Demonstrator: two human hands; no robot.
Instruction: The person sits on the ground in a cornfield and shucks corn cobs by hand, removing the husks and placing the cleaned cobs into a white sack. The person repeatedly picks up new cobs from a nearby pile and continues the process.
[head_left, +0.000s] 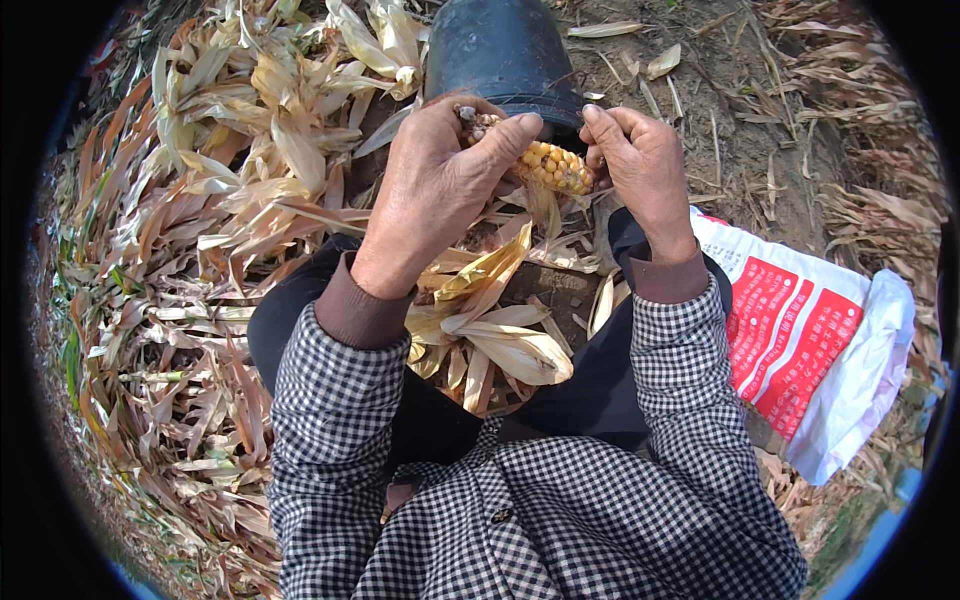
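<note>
My left hand (442, 169) grips an ear of corn (555, 166) near its darker, partly bare end, thumb on top. Yellow kernels cover the other end, and some silk hangs beneath it. Close to that kernel-covered tip is my right hand (637, 161), thumb and forefinger near each other; whether it holds silk or touches the tip cannot be told. Just beyond both hands lies a dark plastic bucket (499, 56), its rim towards me. Loose dry corn husks (495, 337) lie on the ground between my legs.
A heap of dry husks (277, 127) spreads at the far left, with dry corn stalks and leaves (180, 315) below it. A white and red printed sack (802, 330) lies beside my right leg. Bare soil (720, 112) with scattered straw shows at the upper right.
</note>
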